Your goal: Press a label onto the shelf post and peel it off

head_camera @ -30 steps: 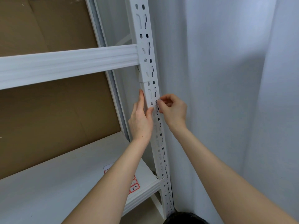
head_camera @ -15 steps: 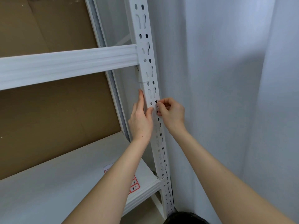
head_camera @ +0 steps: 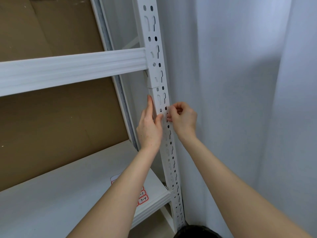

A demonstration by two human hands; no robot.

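Nothing moved; right hand (head_camera: 183,117) maybe pinching at perforated metal upright (head_camera: 158,69).

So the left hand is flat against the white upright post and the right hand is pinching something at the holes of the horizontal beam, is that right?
Not quite. The right hand pinches something small at the holes of the same upright post, not at the horizontal beam, which sits higher and to the left. The left hand does lie flat against the post. The head view shows this.
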